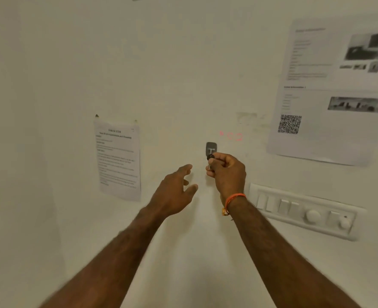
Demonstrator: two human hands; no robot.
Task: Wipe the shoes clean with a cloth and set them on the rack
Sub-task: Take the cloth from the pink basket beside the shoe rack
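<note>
**Reaching toward a wall hook, with no shoes, cloth or rack in sight**

Filling nearly the whole frame is a pale cream wall (183,63), seen straight on. At the upper right hangs a large printed sheet (330,90) with grey photographs and a QR code. At the middle left is a smaller instruction sheet (118,161), its text too blurred to read. Lower right, a white switch panel (303,211) runs along the wall at a slant.

Two bare forearms rise from the bottom edge toward the centre. The left hand (174,190) is released, fingers loosely spread, holding nothing and just left of the other hand. The right hand (227,172), with an orange thread band (232,202) at the wrist, is curled and pinching a small dark item (210,157), perhaps a key, at a small grey wall hook (211,148) just above centre. Whether it is being hung or taken off cannot be told.

The shoes, cloth and rack lie outside the view. By this evidence the wiping and racking appear unstarted or not in progress; every step seems still to do.
</note>
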